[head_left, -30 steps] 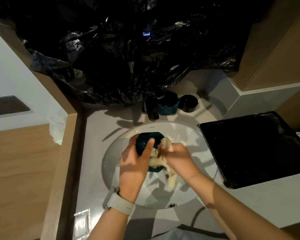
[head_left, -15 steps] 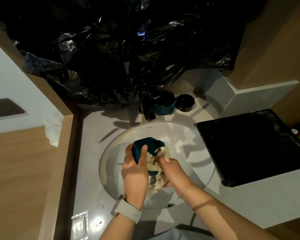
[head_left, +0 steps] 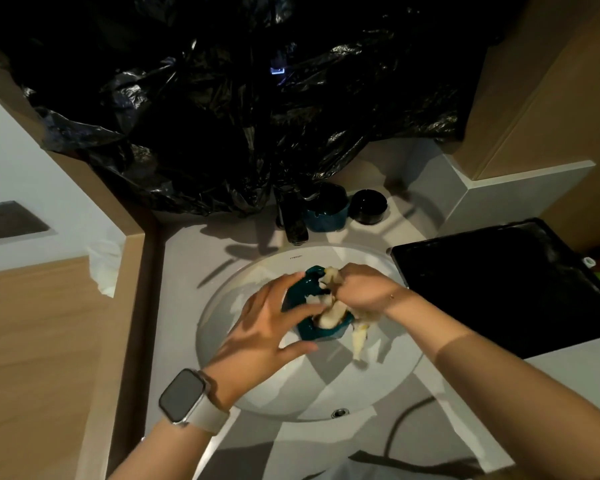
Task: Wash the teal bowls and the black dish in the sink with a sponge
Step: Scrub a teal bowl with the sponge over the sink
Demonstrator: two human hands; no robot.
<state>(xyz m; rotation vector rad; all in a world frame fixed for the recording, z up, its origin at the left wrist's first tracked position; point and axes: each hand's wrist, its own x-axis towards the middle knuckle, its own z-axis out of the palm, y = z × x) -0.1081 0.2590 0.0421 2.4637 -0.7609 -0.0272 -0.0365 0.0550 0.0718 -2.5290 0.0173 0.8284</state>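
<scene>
Head view: left hand [head_left: 267, 327] is steadying teal bowl [head_left: 303, 299] over sink [head_left: 326, 393], fingers spread, grip loose around its side. Right hand [head_left: 364, 289] is clutching pale sponge [head_left: 329, 315], rubbing inside bowl. Advice: firmer left hold, bowl tilted low in basin. Second teal bowl [head_left: 326, 213] and black dish [head_left: 368, 206] are waiting on worktop [head_left: 194, 258].

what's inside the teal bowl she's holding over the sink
A pale, soggy sponge fills the teal bowl, pushed in by the right hand. The bowl's bottom is covered, so unseen.

Teal bowl [head_left: 309, 299] held tilted over the white sink [head_left: 291, 393], pale sponge [head_left: 329, 315] pressed inside, second teal bowl [head_left: 326, 216] and black dish [head_left: 368, 206] set behind the basin
</scene>
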